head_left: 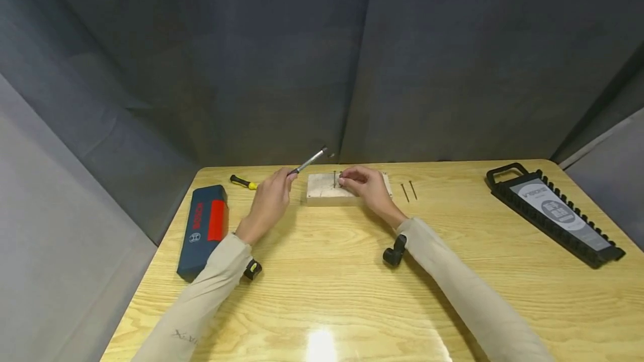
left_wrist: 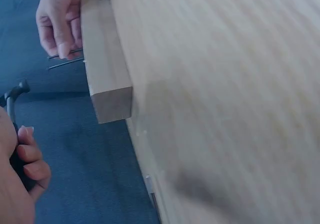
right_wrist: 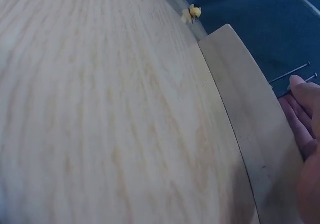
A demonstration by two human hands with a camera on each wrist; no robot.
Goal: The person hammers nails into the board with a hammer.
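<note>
In the head view my left hand (head_left: pixel 271 200) grips a small hammer (head_left: pixel 311 160) by its dark handle. The hammer's head (left_wrist: pixel 18 90) is raised, apart from the wooden block (head_left: pixel 329 201). With thumb and fingers, my right hand (head_left: pixel 369 189) pinches a nail (right_wrist: pixel 315 76) upright at the top of the block. A second nail (right_wrist: pixel 291 73) stands in the block beside it, to the left in the head view. My right fingers hide the lower part of the pinched nail, so I cannot tell how deep its tip sits.
Two loose nails (head_left: pixel 409 190) lie right of the block. A yellow-and-black screwdriver (head_left: pixel 244 182) lies behind my left hand. A blue-and-red case (head_left: pixel 195 222) sits at the table's left edge. At far right lies a black tool rack (head_left: pixel 523 214). A grey curtain (head_left: pixel 282 71) hangs behind the table.
</note>
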